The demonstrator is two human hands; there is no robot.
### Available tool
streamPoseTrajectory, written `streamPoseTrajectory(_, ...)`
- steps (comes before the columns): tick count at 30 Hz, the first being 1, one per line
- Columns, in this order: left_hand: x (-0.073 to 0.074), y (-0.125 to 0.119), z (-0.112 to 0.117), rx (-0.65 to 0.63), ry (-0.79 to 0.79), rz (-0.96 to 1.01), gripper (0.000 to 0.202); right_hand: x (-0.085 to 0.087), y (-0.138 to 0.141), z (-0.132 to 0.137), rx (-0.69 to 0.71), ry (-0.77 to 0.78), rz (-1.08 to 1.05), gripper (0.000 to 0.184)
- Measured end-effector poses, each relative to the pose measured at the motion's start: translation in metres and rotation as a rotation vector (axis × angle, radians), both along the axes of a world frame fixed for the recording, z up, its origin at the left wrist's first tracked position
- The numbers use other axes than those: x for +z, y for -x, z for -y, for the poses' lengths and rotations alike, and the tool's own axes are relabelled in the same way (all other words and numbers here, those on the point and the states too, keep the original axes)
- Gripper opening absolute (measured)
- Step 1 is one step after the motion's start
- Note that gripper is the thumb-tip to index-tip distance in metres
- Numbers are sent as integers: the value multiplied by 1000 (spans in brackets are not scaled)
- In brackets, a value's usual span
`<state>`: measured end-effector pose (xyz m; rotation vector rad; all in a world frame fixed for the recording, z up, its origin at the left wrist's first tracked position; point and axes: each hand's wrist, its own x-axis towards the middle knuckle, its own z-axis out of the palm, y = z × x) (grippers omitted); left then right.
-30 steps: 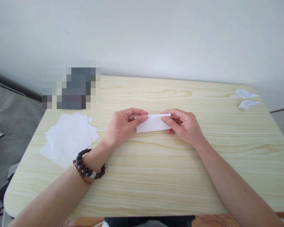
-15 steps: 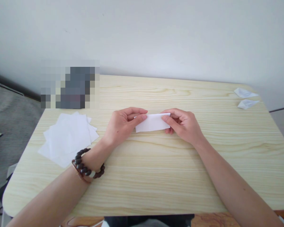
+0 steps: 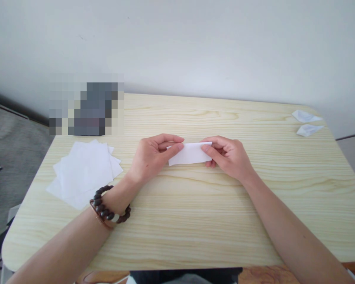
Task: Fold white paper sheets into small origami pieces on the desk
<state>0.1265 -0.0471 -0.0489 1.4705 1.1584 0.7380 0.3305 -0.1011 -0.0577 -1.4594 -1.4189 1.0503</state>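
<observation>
A folded white sheet of paper [image 3: 192,154] is held level above the middle of the table, its long folded edge at the top. My left hand [image 3: 156,156] pinches its left end, thumb on the near face and fingers behind. At the right end, my right hand [image 3: 226,156] grips it the same way, with some fingertips showing below the paper. A beaded bracelet [image 3: 106,209] circles my left wrist. To the left of that hand lies a loose stack of white paper sheets [image 3: 85,169], fanned at various angles.
Two folded white paper shapes [image 3: 309,130], pointed at the right, lie at the table's far right corner. A dark, pixelated object [image 3: 94,110] stands at the back left. Behind the pale wood table [image 3: 195,228] rises a white wall [image 3: 210,47].
</observation>
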Motion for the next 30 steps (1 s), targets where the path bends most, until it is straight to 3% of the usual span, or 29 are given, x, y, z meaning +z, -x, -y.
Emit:
streamPoseTrajectory(4,0,-1,2,3,-24,-7,29,0,1,1,9,-108,119,18)
streamPoseTrajectory(10,-1,-5,10,-94,-63,24,19,4,6,-1,128,-364,292,5)
streamPoseTrajectory(16,-4,-7,14,-179,-157,-1,16,3,12,0,177,-360,273,4)
streamPoseTrajectory(24,-7,-3,16,-161,-225,-94,15,0,15,2,161,-381,356,5)
streamPoseTrajectory(30,-5,-2,9,-160,-180,-71,21,-1,10,0,186,-313,360,6)
